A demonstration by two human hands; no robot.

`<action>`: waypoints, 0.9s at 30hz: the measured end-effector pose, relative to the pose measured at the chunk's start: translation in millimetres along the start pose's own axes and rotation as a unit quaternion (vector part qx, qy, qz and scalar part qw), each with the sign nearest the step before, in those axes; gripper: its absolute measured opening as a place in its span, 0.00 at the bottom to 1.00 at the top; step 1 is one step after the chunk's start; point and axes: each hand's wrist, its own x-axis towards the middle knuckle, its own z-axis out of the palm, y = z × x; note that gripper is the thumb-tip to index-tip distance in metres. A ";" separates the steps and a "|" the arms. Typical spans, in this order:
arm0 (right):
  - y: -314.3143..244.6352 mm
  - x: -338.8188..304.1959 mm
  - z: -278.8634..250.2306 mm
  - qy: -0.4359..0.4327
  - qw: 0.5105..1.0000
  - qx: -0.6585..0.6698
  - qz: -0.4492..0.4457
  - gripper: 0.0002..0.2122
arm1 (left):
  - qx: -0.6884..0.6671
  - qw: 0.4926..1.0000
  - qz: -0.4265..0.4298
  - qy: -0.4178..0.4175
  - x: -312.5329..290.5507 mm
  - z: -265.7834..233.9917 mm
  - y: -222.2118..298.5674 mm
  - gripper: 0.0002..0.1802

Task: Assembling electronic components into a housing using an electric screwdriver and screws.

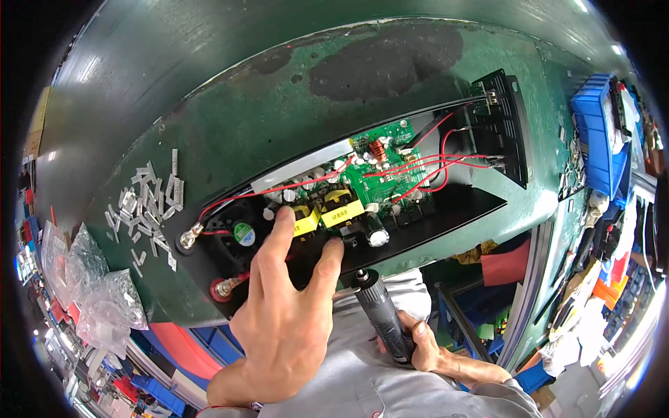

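Observation:
My left hand (282, 313) reaches over an open black metal case (446, 216) holding a green circuit board (380, 180). Its index finger and thumb are stretched apart, the index fingertip against a yellow-wrapped transformer (305, 223) and the thumb tip just below a second yellow transformer (343, 211). The other fingers are mostly hidden behind the hand. Low and right of the case, my right hand (421, 343) is closed round a black cylindrical electric screwdriver (382, 310). The screwdriver's tip end points up toward the case's near edge. Red wires (446, 161) run from the board to the vented end panel (512, 129).
Small metal bars (146, 209) lie heaped on the green bench (230, 132) to the left, beside clear plastic bags (104, 299). A blue bin (592, 136) stands at the right edge. Metal terminals (188, 239) sit at the case's left end.

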 end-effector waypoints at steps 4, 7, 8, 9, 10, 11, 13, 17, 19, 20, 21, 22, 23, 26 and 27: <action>0.6 1.4 0.7 0.001 0.999 -0.007 -0.035 0.35 | -0.010 1.000 -0.005 -0.002 0.5 0.2 -2.3 0.21; -1.6 -1.6 10.4 0.025 0.998 0.038 0.038 0.34 | -0.016 1.000 0.000 0.001 1.4 2.3 -2.1 0.20; 0.7 0.8 10.2 0.016 0.999 0.038 0.007 0.33 | -0.017 1.000 -0.002 0.003 1.1 2.8 -1.6 0.20; 1.1 2.1 10.5 0.015 0.999 0.039 0.007 0.33 | -0.019 1.000 -0.002 0.004 1.0 2.6 -1.4 0.20; 0.9 3.1 10.7 0.009 0.997 0.072 0.011 0.33 | -0.018 1.000 -0.002 0.003 1.4 1.7 -2.0 0.20; 0.9 3.0 10.0 0.004 0.994 0.105 0.015 0.33 | -0.022 1.000 -0.006 0.003 1.5 1.5 -1.5 0.20; 2.6 7.2 6.3 -0.018 0.993 0.107 0.036 0.35 | -0.028 1.000 -0.009 0.004 0.6 -0.8 -0.4 0.21; 6.7 17.6 -12.2 -0.207 0.937 0.276 0.061 0.41 | -0.015 1.000 -0.008 0.012 1.9 -1.4 -0.1 0.22; -3.5 7.0 -17.9 -0.165 0.953 0.233 0.103 0.40 | -0.004 1.000 -0.014 -0.007 0.9 -2.6 0.2 0.23; -17.9 -0.6 -17.8 -0.077 0.983 0.122 0.114 0.39 | 0.001 1.000 -0.014 -0.003 0.2 -3.8 1.2 0.23; -19.2 -7.2 -24.2 -0.043 0.992 0.053 0.108 0.37 | -0.001 1.000 -0.018 -0.017 1.4 -5.6 2.3 0.21; -26.8 -13.6 -27.0 -0.002 0.995 -0.087 0.049 0.37 | -0.002 0.999 -0.023 -0.030 2.7 -6.9 3.3 0.20; -31.9 -21.7 -31.7 0.043 0.974 -0.222 -0.007 0.36 | -0.004 0.999 -0.019 -0.030 4.1 -7.8 4.9 0.20; -11.5 -36.3 -61.4 0.061 0.983 -0.167 -0.051 0.42 | -0.139 0.987 -0.078 -0.016 0.5 -35.2 3.6 0.13; 2.4 -44.3 -72.2 0.084 0.969 -0.226 -0.048 0.45 | -0.167 0.980 -0.094 0.050 -3.5 -42.3 2.7 0.11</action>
